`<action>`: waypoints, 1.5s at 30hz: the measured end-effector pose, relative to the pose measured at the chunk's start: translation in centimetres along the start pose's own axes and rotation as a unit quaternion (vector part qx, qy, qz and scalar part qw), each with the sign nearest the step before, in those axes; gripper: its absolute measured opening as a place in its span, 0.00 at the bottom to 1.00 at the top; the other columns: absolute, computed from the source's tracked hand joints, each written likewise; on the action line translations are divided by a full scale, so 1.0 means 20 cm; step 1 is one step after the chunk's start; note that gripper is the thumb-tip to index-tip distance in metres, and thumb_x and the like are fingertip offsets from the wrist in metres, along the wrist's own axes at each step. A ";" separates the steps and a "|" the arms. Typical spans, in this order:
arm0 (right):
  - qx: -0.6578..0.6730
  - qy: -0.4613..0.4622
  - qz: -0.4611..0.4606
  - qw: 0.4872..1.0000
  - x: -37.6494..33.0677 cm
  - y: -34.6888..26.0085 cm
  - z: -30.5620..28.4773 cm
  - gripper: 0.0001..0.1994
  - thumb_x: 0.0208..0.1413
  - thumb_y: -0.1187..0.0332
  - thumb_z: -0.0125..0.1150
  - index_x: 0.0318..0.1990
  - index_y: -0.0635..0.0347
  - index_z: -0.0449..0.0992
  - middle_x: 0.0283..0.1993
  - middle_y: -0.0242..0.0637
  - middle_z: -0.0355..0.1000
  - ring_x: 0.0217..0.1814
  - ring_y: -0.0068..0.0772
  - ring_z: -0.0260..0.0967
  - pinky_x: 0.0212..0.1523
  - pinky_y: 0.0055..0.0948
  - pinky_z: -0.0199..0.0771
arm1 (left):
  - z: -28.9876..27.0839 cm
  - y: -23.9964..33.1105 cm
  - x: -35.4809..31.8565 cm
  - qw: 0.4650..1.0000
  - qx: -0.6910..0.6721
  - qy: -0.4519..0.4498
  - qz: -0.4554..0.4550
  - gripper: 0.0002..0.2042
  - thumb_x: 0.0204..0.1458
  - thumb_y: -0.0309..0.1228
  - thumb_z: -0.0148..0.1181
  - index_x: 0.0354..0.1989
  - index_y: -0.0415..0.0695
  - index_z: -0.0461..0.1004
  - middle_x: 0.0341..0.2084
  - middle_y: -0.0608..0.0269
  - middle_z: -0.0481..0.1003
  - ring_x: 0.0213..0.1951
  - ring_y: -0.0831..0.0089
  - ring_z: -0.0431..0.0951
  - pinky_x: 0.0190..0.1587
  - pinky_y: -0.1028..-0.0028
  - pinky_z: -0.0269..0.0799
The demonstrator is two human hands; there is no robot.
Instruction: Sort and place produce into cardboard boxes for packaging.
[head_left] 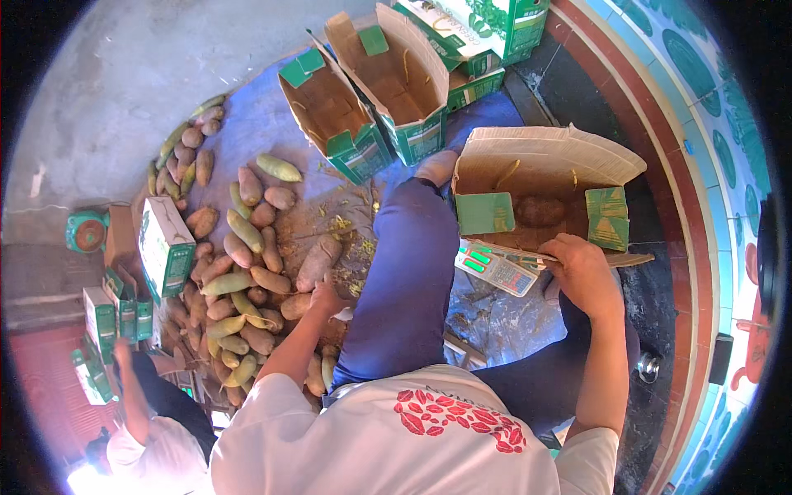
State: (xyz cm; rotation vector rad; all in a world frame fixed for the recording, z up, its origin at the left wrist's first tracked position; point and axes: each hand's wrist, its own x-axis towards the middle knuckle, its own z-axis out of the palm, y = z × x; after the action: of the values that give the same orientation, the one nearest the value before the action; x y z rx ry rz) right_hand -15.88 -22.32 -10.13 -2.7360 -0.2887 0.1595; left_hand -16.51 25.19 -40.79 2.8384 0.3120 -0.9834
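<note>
Among a heap of produce, my left hand (327,299) is closed on the near end of a large brown tuber (319,261); its fingers are partly hidden. A small white thing (344,314), too small to name, shows beside that hand. My right hand (579,269) pinches the near flap edge of an open cardboard box (549,148) with green inner flaps. Inside the box lies one brown tuber (540,211). Against the box's near side is a digital scale's panel (497,268) with green lit displays and a keypad.
Brown tubers and long green vegetables (239,223) are piled on a blue sheet (262,111) at left. Two open boxes (396,70) stand ahead, with closed green-white boxes (520,29) behind. Another person (157,445) works at lower left. A tiled wall (701,165) curves along the right.
</note>
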 end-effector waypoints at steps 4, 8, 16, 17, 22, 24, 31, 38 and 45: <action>-0.016 0.013 -0.002 1.000 -0.04 0.04 0.02 0.07 0.43 0.76 0.56 0.32 0.61 0.75 0.31 0.42 0.69 0.39 0.46 0.68 0.40 0.40 0.68 | -0.40 0.20 -0.16 0.988 -0.111 0.102 0.042 0.46 0.31 0.42 0.72 0.61 0.50 0.51 0.53 0.41 0.61 0.53 0.49 0.67 0.54 0.63 0.66; -0.033 0.015 -0.005 0.999 -0.05 0.04 0.05 0.07 0.44 0.76 0.55 0.33 0.61 0.75 0.31 0.41 0.70 0.39 0.46 0.69 0.40 0.40 0.69 | -0.76 0.32 -0.26 0.923 -0.246 0.270 0.119 0.33 0.32 0.40 0.71 0.50 0.45 0.66 0.47 0.43 0.67 0.47 0.51 0.69 0.50 0.62 0.66; -0.069 0.029 -0.015 0.997 -0.08 0.07 0.09 0.07 0.45 0.74 0.54 0.33 0.59 0.76 0.31 0.41 0.71 0.38 0.44 0.71 0.40 0.40 0.70 | -1.42 0.88 -0.72 0.750 -0.544 0.261 0.270 0.23 0.38 0.29 0.68 0.45 0.42 0.69 0.39 0.62 0.71 0.42 0.72 0.71 0.47 0.72 0.67; -0.073 0.029 -0.018 0.997 -0.09 0.07 0.09 0.07 0.45 0.74 0.54 0.33 0.59 0.76 0.31 0.41 0.72 0.38 0.43 0.71 0.40 0.39 0.70 | -1.44 0.95 -0.76 0.736 -0.560 0.229 0.303 0.22 0.38 0.27 0.68 0.45 0.42 0.70 0.38 0.65 0.71 0.41 0.75 0.70 0.47 0.74 0.67; -0.097 0.040 -0.035 0.994 -0.08 0.08 0.10 0.07 0.45 0.74 0.53 0.33 0.59 0.76 0.30 0.41 0.72 0.38 0.43 0.72 0.38 0.38 0.71 | -1.36 1.32 -0.73 0.762 -0.373 0.241 0.471 0.27 0.33 0.31 0.71 0.45 0.42 0.70 0.40 0.56 0.70 0.44 0.65 0.71 0.48 0.69 0.68; -0.106 0.039 -0.035 0.993 -0.08 0.08 0.10 0.07 0.46 0.74 0.53 0.33 0.60 0.76 0.30 0.41 0.72 0.37 0.42 0.72 0.38 0.38 0.72 | -1.32 1.46 -0.76 0.759 -0.317 0.253 0.509 0.28 0.32 0.33 0.72 0.45 0.42 0.71 0.40 0.54 0.69 0.45 0.62 0.71 0.49 0.68 0.68; -0.109 0.036 -0.043 0.992 -0.07 0.07 0.10 0.07 0.45 0.76 0.52 0.32 0.58 0.75 0.30 0.42 0.74 0.36 0.42 0.74 0.36 0.37 0.73 | -1.11 1.78 -0.76 0.833 -0.156 0.171 0.503 0.28 0.29 0.36 0.70 0.46 0.49 0.72 0.41 0.48 0.67 0.44 0.50 0.71 0.49 0.62 0.69; -0.109 0.050 -0.060 0.991 -0.05 0.09 0.09 0.06 0.45 0.76 0.52 0.30 0.58 0.74 0.30 0.42 0.74 0.35 0.42 0.74 0.34 0.37 0.73 | -1.08 1.83 -0.67 0.846 -0.084 0.123 0.513 0.19 0.36 0.34 0.65 0.41 0.46 0.75 0.34 0.53 0.73 0.38 0.57 0.76 0.43 0.64 0.71; -0.103 0.067 -0.036 0.992 -0.03 0.08 0.09 0.05 0.45 0.75 0.52 0.30 0.58 0.73 0.30 0.42 0.74 0.36 0.41 0.74 0.35 0.36 0.73 | -1.14 1.71 -0.74 0.798 -0.250 0.124 0.535 0.10 0.45 0.29 0.61 0.37 0.41 0.76 0.27 0.58 0.78 0.31 0.71 0.78 0.37 0.74 0.72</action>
State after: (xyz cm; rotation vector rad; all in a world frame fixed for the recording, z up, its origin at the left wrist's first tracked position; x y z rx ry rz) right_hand -16.51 -23.23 -12.44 -2.9177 -0.3855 -0.0789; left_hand -6.38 -6.25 -12.17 2.0540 -0.8196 -0.2101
